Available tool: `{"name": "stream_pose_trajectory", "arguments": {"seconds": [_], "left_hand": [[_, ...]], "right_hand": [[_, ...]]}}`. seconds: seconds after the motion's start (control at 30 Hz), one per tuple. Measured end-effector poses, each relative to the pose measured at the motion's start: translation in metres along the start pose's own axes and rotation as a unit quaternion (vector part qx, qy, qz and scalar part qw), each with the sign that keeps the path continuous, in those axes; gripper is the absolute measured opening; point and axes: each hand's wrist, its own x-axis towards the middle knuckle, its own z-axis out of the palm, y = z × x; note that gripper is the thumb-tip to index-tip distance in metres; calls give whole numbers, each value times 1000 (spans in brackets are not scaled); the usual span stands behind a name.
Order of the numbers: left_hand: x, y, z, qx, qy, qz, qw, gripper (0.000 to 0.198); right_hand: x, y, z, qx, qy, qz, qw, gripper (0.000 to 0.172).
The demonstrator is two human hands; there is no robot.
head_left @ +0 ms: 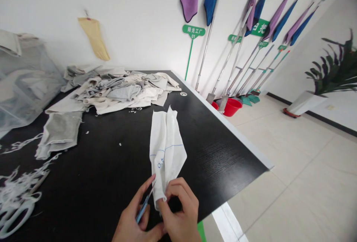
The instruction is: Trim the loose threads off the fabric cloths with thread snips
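A white cloth piece (pixel 169 141) with a blue line and blue handwritten marks lies lengthwise on the black table, its near end gathered and folded. My right hand (pixel 181 212) is closed, pinching that near end between thumb and fingers. In my left hand (pixel 139 216) is a slim blue-handled tool (pixel 143 208) with a thin pointed metal tip; its exact kind is hard to make out. The left index fingertip meets the left edge of the cloth. Both hands are close together at the table's near edge.
A heap of white and grey cloth pieces (pixel 119 89) covers the far side of the black table (pixel 111 171). To the left are a grey cloth piece (pixel 60 132), white-handled scissors (pixel 21 216), loose threads (pixel 25 182) and a translucent bin (pixel 30 82). Mops and a red basin (pixel 232 107) stand beyond.
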Motion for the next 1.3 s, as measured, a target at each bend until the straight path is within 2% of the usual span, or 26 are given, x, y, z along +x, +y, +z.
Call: {"name": "stream_pose_trajectory", "arguments": {"seconds": [0.13, 0.23, 0.4, 0.57, 0.67, 0.77, 0.87, 0.97, 1.07, 1.17, 1.3], "left_hand": [[2, -4, 10, 87, 64, 37, 994, 80], [4, -8, 9, 130, 104, 66, 984, 66], [12, -14, -11, 164, 148, 135, 966, 36], [10, -1, -34, 252, 182, 228, 923, 27], [6, 17, -51, 283, 138, 283, 906, 22], [10, 37, -70, 325, 42, 342, 881, 23], [20, 52, -83, 382, -18, 356, 853, 27], [26, 61, -88, 434, -16, 376, 818, 26], [29, 61, -93, 473, 29, 406, 781, 25], [33, 56, -106, 508, 59, 406, 757, 26], [42, 48, -133, 521, 21, 442, 730, 28]], "right_hand": [[2, -5, 1, -5, 10, 9, 1000, 19], [-1, -5, 2, -1, 8, 7, 1000, 19], [-10, -2, 6, -7, 32, 0, 999, 20], [-14, 1, 10, -21, 43, 8, 999, 18], [-11, -4, 14, -58, 44, 44, 996, 20], [-6, -17, 23, -115, -16, 71, 991, 47], [-4, -27, 34, -129, -75, 67, 987, 67], [-4, -21, 41, -143, -49, 64, 986, 58], [-5, -5, 35, -161, -26, 66, 984, 47], [-6, 7, 17, -138, -5, 47, 989, 49], [-9, 18, -13, -124, 1, 13, 992, 58]]}}
